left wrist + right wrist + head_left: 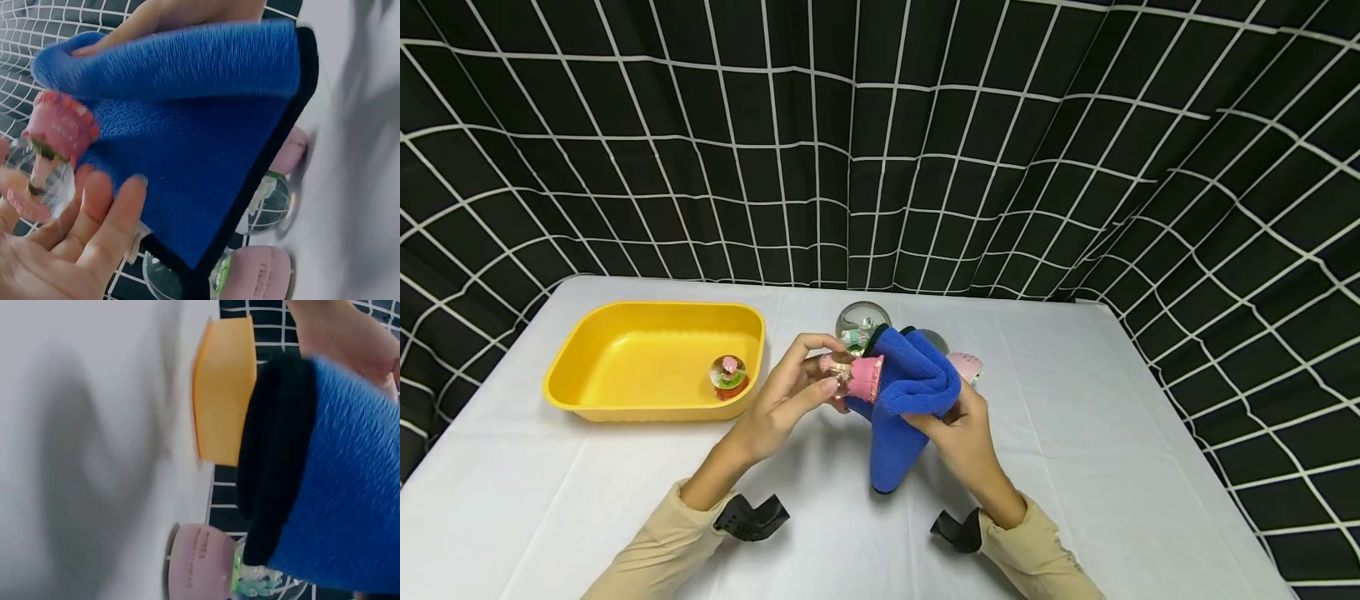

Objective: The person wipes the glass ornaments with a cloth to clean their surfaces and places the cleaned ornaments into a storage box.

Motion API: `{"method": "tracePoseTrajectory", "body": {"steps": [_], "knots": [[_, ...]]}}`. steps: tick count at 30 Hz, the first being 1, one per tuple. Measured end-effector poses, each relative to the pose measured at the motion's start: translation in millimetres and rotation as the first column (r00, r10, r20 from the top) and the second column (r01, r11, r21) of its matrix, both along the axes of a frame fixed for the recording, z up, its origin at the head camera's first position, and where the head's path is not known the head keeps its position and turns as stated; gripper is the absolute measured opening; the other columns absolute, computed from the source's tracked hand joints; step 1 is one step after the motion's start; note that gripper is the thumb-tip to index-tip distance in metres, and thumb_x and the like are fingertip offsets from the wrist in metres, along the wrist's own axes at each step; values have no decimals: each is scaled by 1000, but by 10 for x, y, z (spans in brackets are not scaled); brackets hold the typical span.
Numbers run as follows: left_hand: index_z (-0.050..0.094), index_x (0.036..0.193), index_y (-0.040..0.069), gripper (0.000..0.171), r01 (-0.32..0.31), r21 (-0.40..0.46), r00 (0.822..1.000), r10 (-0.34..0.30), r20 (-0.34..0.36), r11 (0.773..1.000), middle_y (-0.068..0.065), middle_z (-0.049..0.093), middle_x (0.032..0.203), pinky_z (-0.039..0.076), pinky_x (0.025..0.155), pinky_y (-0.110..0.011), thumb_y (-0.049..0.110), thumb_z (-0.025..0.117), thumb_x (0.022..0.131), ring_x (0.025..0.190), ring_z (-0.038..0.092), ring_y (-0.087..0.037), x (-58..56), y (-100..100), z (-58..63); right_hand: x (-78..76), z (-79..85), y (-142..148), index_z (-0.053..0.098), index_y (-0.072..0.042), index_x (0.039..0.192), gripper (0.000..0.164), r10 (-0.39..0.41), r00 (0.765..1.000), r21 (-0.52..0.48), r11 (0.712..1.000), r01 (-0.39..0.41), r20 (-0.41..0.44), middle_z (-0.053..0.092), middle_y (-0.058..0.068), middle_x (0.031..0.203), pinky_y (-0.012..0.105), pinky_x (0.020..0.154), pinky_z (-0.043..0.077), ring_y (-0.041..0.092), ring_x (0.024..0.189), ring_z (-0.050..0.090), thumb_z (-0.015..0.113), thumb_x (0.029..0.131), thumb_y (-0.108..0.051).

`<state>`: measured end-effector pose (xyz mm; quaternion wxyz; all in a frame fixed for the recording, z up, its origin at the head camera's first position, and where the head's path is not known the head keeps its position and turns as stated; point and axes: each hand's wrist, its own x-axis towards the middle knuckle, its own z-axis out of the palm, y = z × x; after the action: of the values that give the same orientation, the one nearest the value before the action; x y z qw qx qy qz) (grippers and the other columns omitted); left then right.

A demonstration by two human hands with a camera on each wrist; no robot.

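Note:
My left hand [786, 400] grips a small snow globe by its clear ball, tipped on its side so the pink base [867, 379] points right. A blue cloth [910, 383] with black edging is held in my right hand [961, 433], bunched over the fingers, and its fold lies against the base. In the left wrist view the globe's pink base [61, 125] shows raised lettering in front of the cloth [187, 150]. Part of my right hand's fingers is hidden by the cloth.
A yellow tub [647, 414] stands at left with a small red-based snow globe [730, 377] inside. Behind my hands are a larger snow globe [862, 323] and a pink base [966, 367], partly covered by the cloth. Black gridded curtain [850, 167] surrounds the white table [1075, 467].

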<state>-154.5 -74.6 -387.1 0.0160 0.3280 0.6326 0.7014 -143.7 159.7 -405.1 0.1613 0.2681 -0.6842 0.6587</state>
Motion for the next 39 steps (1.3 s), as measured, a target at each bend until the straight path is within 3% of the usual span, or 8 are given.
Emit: {"method": "tracePoseTrajectory", "body": {"steps": [6, 15, 18, 22, 25, 30, 34, 39], "knots": [[36, 131, -4, 33, 130, -38, 991, -129, 15, 991, -19, 50, 113, 60, 76, -39, 1, 39, 99, 88, 64, -23, 28, 17, -18, 24, 25, 8, 53, 9, 133, 52, 112, 991, 84, 990, -118, 66, 62, -11, 131, 22, 95, 53, 6, 116, 61, 70, 84, 8], [37, 128, -2, 31, 184, -42, 982, -185, -20, 982, -16, 48, 108, 59, 73, -39, -2, 40, 98, 83, 61, -27, 25, 5, -25, 14, 42, 17, 61, 15, 117, 31, 47, 999, 87, 995, -47, 0, 68, -12, 120, 20, 91, 54, 5, 109, 64, 64, 86, 12], [37, 127, -3, 31, 193, -19, 980, -194, -50, 981, -16, 48, 108, 59, 73, -38, -4, 40, 96, 83, 59, -26, 18, 6, -31, 5, 49, 37, 64, 9, 109, 23, 14, 1000, 70, 997, -15, 21, 68, -14, 114, 18, 86, 54, 3, 103, 65, 62, 87, 12], [38, 125, -5, 32, 147, 3, 984, -146, -103, 989, -20, 48, 112, 58, 73, -34, -7, 42, 93, 88, 58, -20, 20, 6, -37, -8, 68, 72, 67, -9, 109, 30, -8, 997, 41, 999, 4, 75, 68, -15, 110, 18, 81, 55, 2, 98, 64, 60, 88, 10], [41, 126, -4, 34, 43, -31, 990, -46, -133, 999, -19, 51, 115, 54, 75, -27, -7, 46, 92, 93, 55, -13, 33, 5, -26, -12, 72, 94, 67, -13, 112, 35, 6, 998, 32, 999, -8, 70, 67, -15, 113, 18, 80, 55, 3, 98, 64, 60, 86, 10], [46, 126, -1, 37, -116, -110, 982, 97, -164, 987, -17, 59, 113, 53, 80, -23, -4, 57, 92, 96, 57, -10, 41, 11, -8, -4, 62, 96, 64, -2, 122, 38, 41, 999, 44, 998, -42, 26, 67, -13, 120, 18, 84, 55, 3, 103, 64, 68, 86, 5], [49, 124, 0, 39, -162, -139, 973, 135, -185, 977, -18, 63, 114, 56, 84, -24, -3, 65, 90, 98, 61, -12, 36, 27, -7, 6, 65, 59, 57, 7, 131, 52, 46, 999, 92, 995, -46, 4, 66, -7, 126, 21, 92, 55, 6, 111, 64, 75, 82, 2], [56, 119, 2, 39, -208, -181, 956, 161, -243, 961, -15, 66, 114, 57, 85, -25, -3, 73, 84, 95, 65, -14, 37, 48, -9, 34, 86, 5, 58, 4, 130, 55, 0, 1000, 185, 983, 5, -25, 67, 14, 120, 24, 92, 56, 9, 109, 66, 77, 78, 7]]}}
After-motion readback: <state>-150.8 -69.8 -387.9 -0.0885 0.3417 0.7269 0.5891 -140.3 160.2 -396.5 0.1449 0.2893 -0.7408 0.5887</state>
